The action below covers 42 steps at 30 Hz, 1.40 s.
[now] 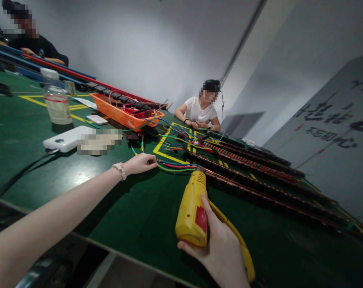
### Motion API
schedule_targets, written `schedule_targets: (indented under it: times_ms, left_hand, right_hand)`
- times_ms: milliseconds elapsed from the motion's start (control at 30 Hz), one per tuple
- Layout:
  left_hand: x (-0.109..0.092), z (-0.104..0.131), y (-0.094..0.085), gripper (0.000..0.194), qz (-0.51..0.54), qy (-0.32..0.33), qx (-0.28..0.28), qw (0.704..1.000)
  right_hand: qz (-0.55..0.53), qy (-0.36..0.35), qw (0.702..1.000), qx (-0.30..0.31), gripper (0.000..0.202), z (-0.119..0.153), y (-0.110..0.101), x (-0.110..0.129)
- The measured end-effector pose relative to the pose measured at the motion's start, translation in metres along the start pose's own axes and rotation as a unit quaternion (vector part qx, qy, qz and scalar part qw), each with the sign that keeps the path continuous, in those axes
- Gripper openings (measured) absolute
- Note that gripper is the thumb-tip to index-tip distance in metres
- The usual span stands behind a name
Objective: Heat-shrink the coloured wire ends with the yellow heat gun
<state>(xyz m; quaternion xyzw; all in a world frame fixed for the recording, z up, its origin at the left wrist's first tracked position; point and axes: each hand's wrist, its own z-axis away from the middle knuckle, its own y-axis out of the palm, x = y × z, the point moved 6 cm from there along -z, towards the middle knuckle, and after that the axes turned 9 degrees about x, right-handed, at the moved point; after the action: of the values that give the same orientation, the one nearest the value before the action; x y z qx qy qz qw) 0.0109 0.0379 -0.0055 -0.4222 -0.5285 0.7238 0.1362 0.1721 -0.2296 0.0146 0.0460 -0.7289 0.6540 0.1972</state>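
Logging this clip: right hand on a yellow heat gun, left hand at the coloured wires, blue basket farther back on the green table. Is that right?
Not quite: the head view shows the basket is orange, not blue. The rest stands: right hand on the yellow heat gun, left hand at the coloured wires, basket farther back on the green table.

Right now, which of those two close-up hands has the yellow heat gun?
The right hand: it grips the heat gun. The left hand, with a bracelet on its wrist, is at the coloured wires instead.
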Motion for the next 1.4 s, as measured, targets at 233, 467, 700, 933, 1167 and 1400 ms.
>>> schedule_targets:
  times_ms: [233, 467, 700, 933, 1167, 1400]
  left_hand:
    - [-0.002, 0.002, -0.004, 0.05, -0.056, -0.029, 0.001, 0.998]
    - [0.002, 0.003, -0.002, 0.048, -0.079, -0.039, -0.001, 0.996]
    - [0.004, 0.002, -0.002, 0.049, -0.045, -0.049, 0.003, 0.998]
    - [0.007, -0.002, 0.0, 0.052, -0.035, -0.036, -0.006, 0.999]
    - [0.01, -0.002, 0.001, 0.055, -0.024, -0.024, -0.009, 0.999]
    - [0.009, -0.001, 0.0, 0.051, -0.012, -0.041, -0.004, 0.999]
  right_hand:
    - [-0.027, 0.002, 0.999, 0.021, 0.105, -0.005, 0.0, 0.0]
    - [-0.055, -0.037, 0.995, 0.071, 0.109, -0.005, 0.007, 0.023]
    - [-0.083, -0.059, 0.99, 0.094, 0.119, -0.007, 0.015, 0.049]
    - [-0.107, -0.115, 0.977, 0.146, 0.123, -0.014, 0.02, 0.08]
    - [-0.114, -0.115, 0.973, 0.164, 0.123, -0.019, 0.022, 0.09]
    - [-0.121, -0.128, 0.97, 0.17, 0.124, -0.019, 0.023, 0.085]
